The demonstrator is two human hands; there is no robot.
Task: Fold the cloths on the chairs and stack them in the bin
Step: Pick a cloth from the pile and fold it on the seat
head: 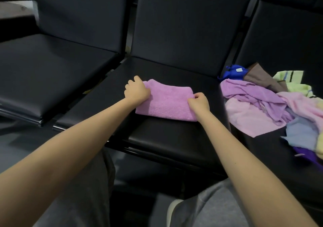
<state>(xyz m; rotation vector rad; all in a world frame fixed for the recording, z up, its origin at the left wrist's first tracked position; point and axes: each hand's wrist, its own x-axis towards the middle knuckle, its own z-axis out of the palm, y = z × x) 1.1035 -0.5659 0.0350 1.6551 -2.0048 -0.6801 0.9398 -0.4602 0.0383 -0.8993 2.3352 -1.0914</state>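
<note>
- Nearest the camera, grey trousers cover the person's knees, with the toe of a light shoe showing between them.
- Both bare forearms reach forward over the front edge of the middle chair, a black padded seat.
- The right hand pinches the right edge of a folded towel, fingers curled tight against the thumb.
- The left hand grips the towel's left end, fingers curled over the edge and knuckles up.
- The folded towel is pink-purple and lies flat as a neat rectangle on the middle chair's seat, between the two hands.
- On the right chair sits a loose heap of cloths, unfolded, in purple, pink, pale blue and yellow, apart from the folded towel.
- At the far side of the heap lie a blue cloth, a brown cloth and a green striped towel.
- The left chair stands just beside the middle one, its black backrest upright.
</note>
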